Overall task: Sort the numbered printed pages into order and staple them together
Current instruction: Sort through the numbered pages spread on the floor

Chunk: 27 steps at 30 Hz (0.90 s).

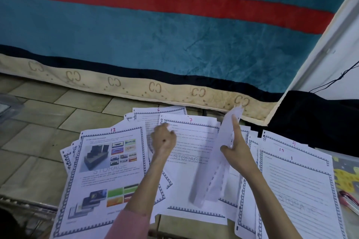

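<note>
Lying spread across the tiled floor (38, 114) in the lower half of the frame, the numbered printed pages overlapped one another in loose heaps. Page 13 (108, 170), with colour pictures on it, sat at lower left; page 7 (192, 141) lay at centre, with page 6 (159, 111) peeking out above it, and page 1 (297, 186) lay at lower right over pages marked 4 (294, 143) and what looked like 17.

The left hand (164, 141), reaching from a pink sleeve (130, 225), rested at the upper left corner of page 7. Its fingers were curled in at the page's edge, and whether they actually pinched the sheet could not be told from this angle.

The right hand (236, 151) held a lifted page (219, 153) that stood tilted up off the pile, blurred, just right of page 7. The thumb pressed one face of the sheet low down while the index finger lay straight along the other face, pointing toward the top of the frame, so the paper was pinched between them.

At the right edge a stapler (349, 200) with a pink and silver body lay near page 1, on a patterned mat (345, 176). Behind the pages, a teal blanket (174, 35) with a red stripe hung down to the floor.
</note>
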Available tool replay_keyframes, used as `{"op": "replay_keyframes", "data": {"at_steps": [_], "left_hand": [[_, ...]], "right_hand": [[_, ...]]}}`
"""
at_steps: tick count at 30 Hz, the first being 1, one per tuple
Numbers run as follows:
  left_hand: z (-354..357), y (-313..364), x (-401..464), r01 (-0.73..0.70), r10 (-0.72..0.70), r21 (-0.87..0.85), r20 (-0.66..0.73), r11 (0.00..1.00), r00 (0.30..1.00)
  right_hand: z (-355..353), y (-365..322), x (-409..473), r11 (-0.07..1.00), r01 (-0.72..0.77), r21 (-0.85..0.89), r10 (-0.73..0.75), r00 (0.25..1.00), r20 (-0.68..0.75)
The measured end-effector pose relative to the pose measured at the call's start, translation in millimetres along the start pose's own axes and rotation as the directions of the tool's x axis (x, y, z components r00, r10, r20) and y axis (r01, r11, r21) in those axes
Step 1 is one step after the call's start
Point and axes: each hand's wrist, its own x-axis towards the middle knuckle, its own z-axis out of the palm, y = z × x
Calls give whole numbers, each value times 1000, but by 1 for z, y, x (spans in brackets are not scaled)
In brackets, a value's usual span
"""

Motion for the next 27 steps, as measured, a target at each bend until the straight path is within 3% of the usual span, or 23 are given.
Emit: {"op": "replay_keyframes", "data": {"at_steps": [1, 3, 7, 11, 17, 22, 24, 27], "left_hand": [[-7, -5, 3, 52, -49, 48, -64, 997, 997], [-16, -13, 13, 122, -125, -40, -72, 992, 990], [-32, -8, 26, 88, -72, -262, 68, 961, 995], [-38, -11, 28, 74, -39, -595, 72, 800, 997], [-38, -32, 39, 228, -66, -734, 243, 640, 968], [-39, -31, 39, 119, -94, -739, 75, 663, 993], [-37, -29, 39, 42, -6, -737, 51, 674, 999], [-30, -27, 40, -28, 89, -535, 89, 844, 992]], "right_hand": [[0, 1, 1, 999, 18, -32, -17, 999, 30], [-1, 3, 4, 999, 13, -36, -9, 996, 90], [0, 6, 5, 998, -62, -25, 64, 993, 99], [1, 6, 4, 998, -62, -18, 63, 993, 103], [3, 9, 6, 998, -59, -5, 60, 993, 106], [7, 5, 3, 997, -4, -83, 13, 994, 108], [15, 2, 2, 992, 85, -90, -77, 993, 89], [33, -6, 1, 983, 177, -57, -169, 978, 124]]}}
